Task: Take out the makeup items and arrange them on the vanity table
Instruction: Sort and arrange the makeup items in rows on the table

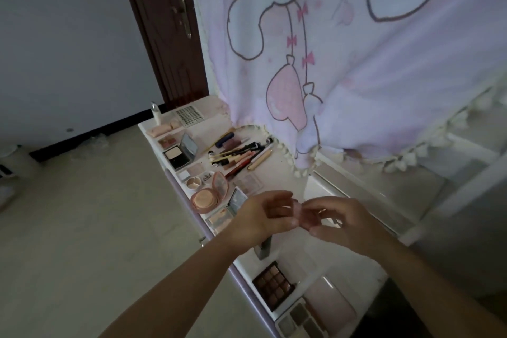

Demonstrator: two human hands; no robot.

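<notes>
- Two hands meet above the middle of the white worktop (310, 250): the left hand (263, 217) and the right hand (340, 221) both curl their fingers around one small, pale pink translucent item (307, 218) pinched between them; what it is cannot be told.
- One round peach compact (205, 198) lies open just beyond the left hand, lid tilted up.
- One black-cased powder compact (179, 155) stands open with its mirror raised.
- One heap of pencils and brushes (241, 155) lies near the curtain; their number is unclear.
- One dark twelve-pan palette (273, 285) lies nearer the person, with one grey-toned palette (300, 321) beside it.
- One white bottle (156, 113) stands at the far end.
- One cartoon curtain (356, 49) hangs behind.
</notes>
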